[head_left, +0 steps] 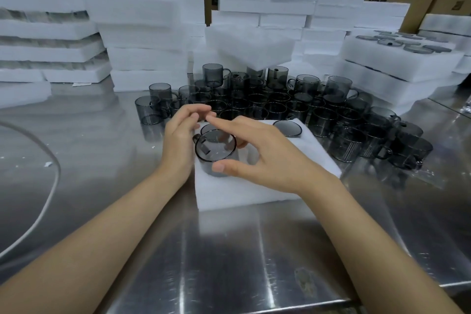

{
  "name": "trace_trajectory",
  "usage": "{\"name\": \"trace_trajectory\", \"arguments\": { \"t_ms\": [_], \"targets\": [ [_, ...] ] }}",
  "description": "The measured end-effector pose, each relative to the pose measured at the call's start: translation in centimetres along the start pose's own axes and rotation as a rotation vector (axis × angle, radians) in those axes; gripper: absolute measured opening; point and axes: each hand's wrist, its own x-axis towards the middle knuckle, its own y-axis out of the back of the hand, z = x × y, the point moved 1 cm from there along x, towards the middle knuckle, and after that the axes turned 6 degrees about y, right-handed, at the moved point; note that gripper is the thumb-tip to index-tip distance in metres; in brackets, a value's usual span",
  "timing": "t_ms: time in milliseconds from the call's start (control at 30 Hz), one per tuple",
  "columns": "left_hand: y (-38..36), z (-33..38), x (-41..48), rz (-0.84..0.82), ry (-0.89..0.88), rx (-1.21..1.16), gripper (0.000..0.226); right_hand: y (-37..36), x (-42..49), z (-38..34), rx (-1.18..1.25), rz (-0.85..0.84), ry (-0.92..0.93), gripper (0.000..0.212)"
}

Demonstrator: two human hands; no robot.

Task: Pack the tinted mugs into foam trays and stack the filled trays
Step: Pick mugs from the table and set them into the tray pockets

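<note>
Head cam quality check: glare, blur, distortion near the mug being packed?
Head view: streaky glare on the steel table; foam stacks behind look washed out and bow at the edges from the wide lens; the mug stays fairly sharp.

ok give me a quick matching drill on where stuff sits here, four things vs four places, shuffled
1 nearest mug
2 loose mugs
3 filled trays
4 white cable

a left side of the steel table
b on the near foam tray
c stacked at far right
d crowded behind that tray

pairs: 1-b, 2-d, 3-c, 4-a
</note>
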Motion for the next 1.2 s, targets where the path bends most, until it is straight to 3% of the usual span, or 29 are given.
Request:
{"name": "trace_trajectory", "arguments": {
  "t_ms": [233, 333, 533, 667, 800, 933, 1067, 1200],
  "targets": [
    [0.2, -0.4, 0.5, -0.006, 0.025, -0.051, 0.024, 0.0, 0.0, 0.0, -0.139, -0.005, -0.091, 0.058],
    [0.3, -0.5, 0.5, -0.014, 0.019, -0.035, 0.023, 0.0, -0.1, -0.3, -0.1, -0.03, -0.035, 0.06],
    [0.2, -0.5, 0.7, -0.019, 0.003, -0.029, 0.032, -0.5, 0.3, -0.1, -0.292, -0.207, 0.033, 0.05],
    [0.2, -0.7, 0.7, -0.035, 0.014, -0.031, 0.032, -0.5, 0.4, 0.1, -0.212, -0.255, 0.015, 0.054],
    [0.4, -0.8, 0.8, -0.026, 0.067, -0.055, 0.023, 1.0, -0.3, 0.8, -0.265, 0.072, -0.007, 0.032],
    [0.4, -0.7, 0.8, -0.014, 0.096, -0.067, 0.024, 5.0, -1.7, 4.9, -0.566, 0.293, -0.378, 0.034],
    [0.5, -0.9, 0.8, 0.004, 0.087, -0.042, 0.028, 6.9, -3.6, 8.0, -0.358, 0.438, -0.676, 0.043],
    [0.4, -0.8, 0.7, -0.004, 0.085, -0.056, 0.022, 6.3, -3.4, 9.4, -0.212, 0.448, -0.777, 0.048]
  ]
}}
